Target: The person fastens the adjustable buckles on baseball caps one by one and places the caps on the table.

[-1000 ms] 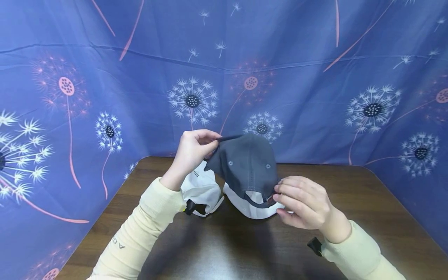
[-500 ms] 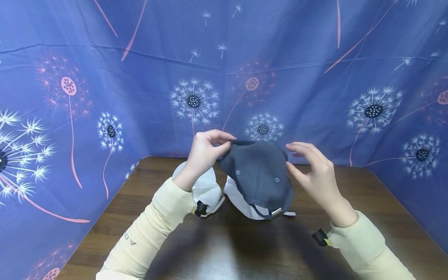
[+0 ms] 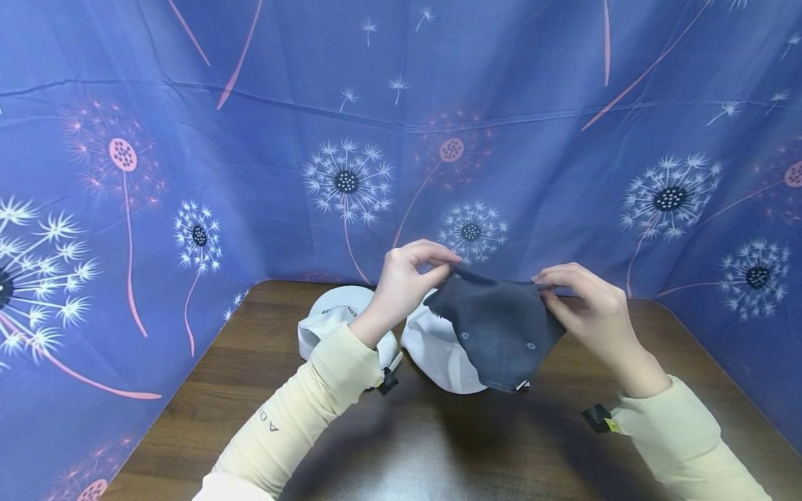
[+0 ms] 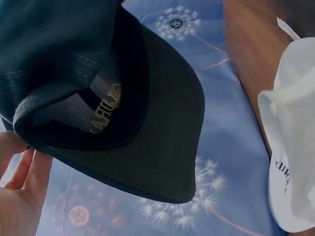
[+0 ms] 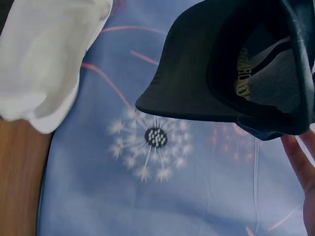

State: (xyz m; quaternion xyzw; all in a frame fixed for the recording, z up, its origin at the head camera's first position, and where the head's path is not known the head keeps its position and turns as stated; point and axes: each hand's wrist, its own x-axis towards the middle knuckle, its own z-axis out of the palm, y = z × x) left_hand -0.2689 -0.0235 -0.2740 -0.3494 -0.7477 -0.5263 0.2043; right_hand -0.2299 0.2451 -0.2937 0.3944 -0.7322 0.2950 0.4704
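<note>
A dark grey baseball cap [image 3: 501,327] hangs between my two hands over the table, crown facing me and tilted downward. My left hand [image 3: 407,285] pinches its upper left edge between thumb and fingers. At the cap's upper right edge, my right hand [image 3: 589,306] pinches the fabric. Both wrist views look into the cap [image 4: 167,108], showing the underside of its brim and yellowish lettering inside. Behind it, a white baseball cap [image 3: 435,348] lies partly covered from view. Another white baseball cap [image 3: 341,306] with dark lettering on it sits to the left, partly hidden by my left forearm.
The brown wooden table [image 3: 250,376] carries the white caps near its middle. A blue cloth [image 3: 539,160] with a dandelion print hangs along the back and both sides. Black straps [image 3: 598,417] show at the cuffs.
The dark cap has shifted right and its crown has tipped downward. My right hand let go of the back strap area, moved up and now pinches the upper right edge. My left hand moved right.
</note>
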